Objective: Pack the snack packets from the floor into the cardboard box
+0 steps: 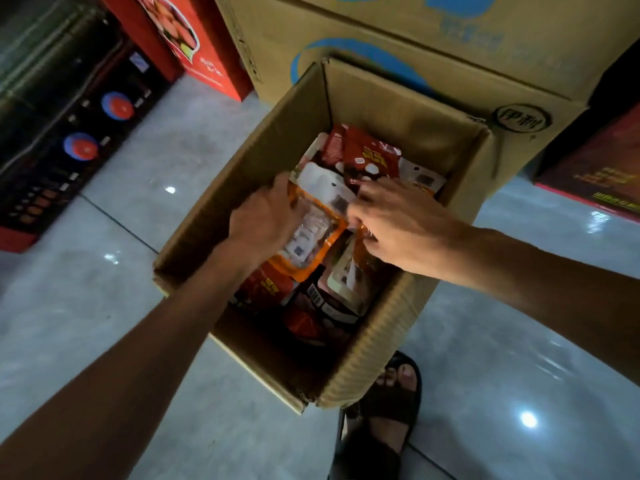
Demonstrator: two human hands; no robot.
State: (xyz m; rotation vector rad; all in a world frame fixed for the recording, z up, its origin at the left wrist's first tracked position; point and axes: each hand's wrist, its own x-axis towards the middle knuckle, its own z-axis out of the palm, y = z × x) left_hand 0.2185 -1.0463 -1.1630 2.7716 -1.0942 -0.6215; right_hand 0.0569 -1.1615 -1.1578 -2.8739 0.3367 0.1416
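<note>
An open cardboard box (384, 109) stands on the tiled floor, holding several snack packets. An orange and white packet (317, 216) lies on top, inside the box. My left hand (263, 220) grips its left edge. My right hand (398, 223) pinches its right edge, fingers curled on the wrapper. Red packets (370, 154) sit at the far end of the box, and more red and dark packets (311, 306) fill the near end. No packets show on the floor.
Large cardboard cartons (415, 39) with blue print stand behind the box. A red carton (180, 36) is at the far left, dark cartons (59, 140) at the left, another (599, 171) at the right. My sandalled foot (384, 403) rests by the box's near corner.
</note>
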